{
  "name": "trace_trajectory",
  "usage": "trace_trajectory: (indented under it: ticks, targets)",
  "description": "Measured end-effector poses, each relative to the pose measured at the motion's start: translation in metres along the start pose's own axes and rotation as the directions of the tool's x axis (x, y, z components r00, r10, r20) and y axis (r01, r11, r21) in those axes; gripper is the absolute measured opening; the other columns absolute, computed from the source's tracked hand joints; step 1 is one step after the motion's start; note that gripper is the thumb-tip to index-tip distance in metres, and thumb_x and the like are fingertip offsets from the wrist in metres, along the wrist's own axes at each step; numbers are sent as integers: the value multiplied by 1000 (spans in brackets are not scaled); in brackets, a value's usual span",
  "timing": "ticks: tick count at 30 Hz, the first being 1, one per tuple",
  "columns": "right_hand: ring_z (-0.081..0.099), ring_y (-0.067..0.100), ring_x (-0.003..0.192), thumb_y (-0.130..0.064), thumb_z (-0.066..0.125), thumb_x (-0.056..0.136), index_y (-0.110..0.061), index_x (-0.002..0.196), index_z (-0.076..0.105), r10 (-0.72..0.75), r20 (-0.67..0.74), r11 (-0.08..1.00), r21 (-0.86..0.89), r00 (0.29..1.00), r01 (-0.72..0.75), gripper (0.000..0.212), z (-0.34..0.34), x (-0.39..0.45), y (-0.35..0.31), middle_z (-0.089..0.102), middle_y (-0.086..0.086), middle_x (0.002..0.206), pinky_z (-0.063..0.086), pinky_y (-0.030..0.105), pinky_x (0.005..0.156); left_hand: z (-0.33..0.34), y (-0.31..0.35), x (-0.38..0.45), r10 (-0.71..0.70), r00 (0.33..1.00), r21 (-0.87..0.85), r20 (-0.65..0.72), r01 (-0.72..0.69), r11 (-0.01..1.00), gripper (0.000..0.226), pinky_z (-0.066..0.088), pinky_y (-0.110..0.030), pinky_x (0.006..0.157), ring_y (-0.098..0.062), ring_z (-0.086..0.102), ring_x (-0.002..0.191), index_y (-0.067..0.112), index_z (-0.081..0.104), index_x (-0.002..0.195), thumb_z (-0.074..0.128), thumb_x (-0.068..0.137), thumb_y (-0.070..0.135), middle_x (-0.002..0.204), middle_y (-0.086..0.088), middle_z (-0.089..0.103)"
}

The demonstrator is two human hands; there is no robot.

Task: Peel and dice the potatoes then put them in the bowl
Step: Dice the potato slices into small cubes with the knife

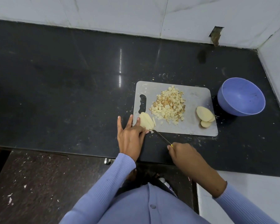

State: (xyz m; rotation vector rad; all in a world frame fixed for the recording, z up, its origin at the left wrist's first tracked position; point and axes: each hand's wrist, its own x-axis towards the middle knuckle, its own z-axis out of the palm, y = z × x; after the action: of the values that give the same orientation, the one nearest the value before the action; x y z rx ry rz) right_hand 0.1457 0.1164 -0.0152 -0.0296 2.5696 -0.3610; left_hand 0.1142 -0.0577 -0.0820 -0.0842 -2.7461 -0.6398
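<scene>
Now left hand (pixel 130 135) fingers flat on potato slices (pixel 146 121); right hand (pixel 183 153) grasps knife (pixel 162 137) beside them.

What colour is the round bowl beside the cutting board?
The round plastic bowl is lavender blue, seen in the head view.

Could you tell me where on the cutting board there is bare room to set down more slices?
Free: the strip of cutting board between the diced pile and the potato slices, and the far right corner. Crowded: the near left corner, where the left hand presses a potato piece beside the knife.
</scene>
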Motion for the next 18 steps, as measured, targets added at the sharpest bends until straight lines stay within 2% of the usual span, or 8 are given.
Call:
trace_trajectory:
  ticks: [2, 5, 7, 9, 11, 14, 18]
  targets:
    - [58, 21, 74, -37, 32, 101, -14, 82, 54, -26, -26, 999, 47, 999, 27, 37, -8, 1, -1, 54, 1, 73, 44, 33, 67, 0, -1, 0, -15, 1000, 1, 6, 15, 1000, 9, -2, -42, 117, -32, 53, 123, 20, 75, 70, 79, 74, 27, 117, -13, 66]
    - [54, 22, 67, -37, 32, 101, -13, 75, 51, -65, -89, 990, 120, 994, 76, 40, -15, 11, -13, 53, 2, 68, 42, 33, 64, 1, -5, -1, -77, 997, 0, -2, 77, 997, 10, -8, -42, 116, -32, 31, 138, 22, 76, 72, 77, 76, 32, 143, -19, 43]
    - [54, 22, 68, -37, 31, 102, -12, 78, 52, -91, -108, 989, 109, 990, 103, 40, -13, 23, -24, 51, 2, 68, 40, 32, 63, 0, -6, -2, -120, 993, -21, -6, 120, 993, 10, -12, -41, 116, -30, 18, 144, 23, 77, 75, 75, 77, 34, 151, -19, 29]
    - [54, 24, 71, -37, 30, 102, -12, 82, 51, -111, -123, 988, 92, 986, 123, 38, -10, 35, -34, 50, 1, 70, 37, 31, 63, 0, -7, -2, -146, 989, -42, 2, 146, 988, 9, -15, -40, 115, -30, 10, 145, 24, 77, 76, 75, 77, 34, 154, -18, 20]
    - [56, 29, 78, -36, 29, 102, -11, 90, 55, -125, -136, 988, 77, 983, 136, 38, -5, 44, -41, 55, 7, 78, 35, 31, 64, -1, -7, -2, -160, 987, -47, 9, 160, 986, 9, -17, -40, 114, -29, 6, 146, 25, 77, 75, 75, 77, 34, 155, -18, 15]
    - [58, 32, 88, -36, 28, 103, -7, 101, 56, -124, -136, 991, 42, 983, 131, 41, 1, 47, -44, 61, 15, 94, 35, 32, 66, -2, -7, 0, -161, 987, -37, 17, 161, 986, 8, -17, -41, 114, -28, 2, 146, 26, 76, 73, 76, 76, 34, 156, -18, 13]
    - [57, 33, 94, -35, 25, 103, -7, 108, 53, -84, -92, 996, 3, 992, 85, 40, 5, 39, -42, 60, 14, 102, 36, 34, 68, -2, -4, 2, -164, 986, -29, 19, 165, 986, 7, -11, -48, 113, -29, 2, 146, 26, 76, 72, 77, 74, 33, 156, -20, 13]
